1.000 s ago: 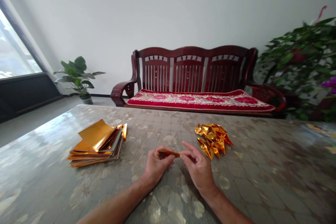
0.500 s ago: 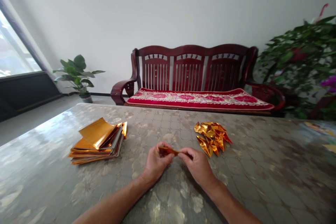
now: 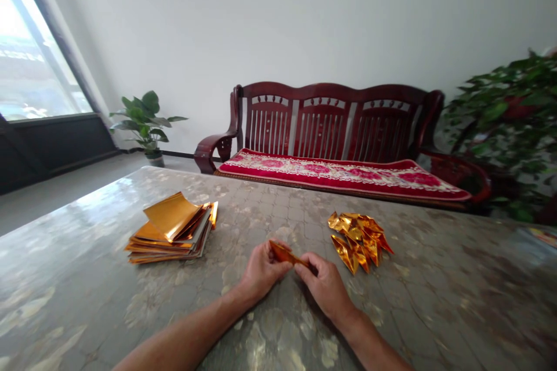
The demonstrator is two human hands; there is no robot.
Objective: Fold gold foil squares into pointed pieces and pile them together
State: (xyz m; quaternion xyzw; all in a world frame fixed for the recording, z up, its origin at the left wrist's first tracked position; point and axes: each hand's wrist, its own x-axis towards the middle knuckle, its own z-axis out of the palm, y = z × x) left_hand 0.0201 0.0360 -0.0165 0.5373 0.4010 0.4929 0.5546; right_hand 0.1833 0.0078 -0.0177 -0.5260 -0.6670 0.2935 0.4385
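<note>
You have a folded piece of gold foil paper [image 3: 284, 253] in front of you, just above the near middle of the table [image 3: 191, 316], between your two hands. Your left hand [image 3: 260, 271] has its grip clamped on the left part of the foil; your right hand [image 3: 327, 287] pinches the right end between thumb and fingers. To the right of your right hand, and a little farther off, lies a cluster of folded gold foil pieces [image 3: 360, 239] — pointed and shiny. Well to the left sits a loose stack of foil sheets [image 3: 172, 235], its top sheet skewed. Beyond the table's far edge stands a dark red wooden settee [image 3: 322, 122] with a red floral seat cover [image 3: 343, 173]. A potted plant [image 3: 148, 122] stands far left, near a window [image 3: 37, 58]; leafy greenery [image 3: 507, 119] fills the far right.
</note>
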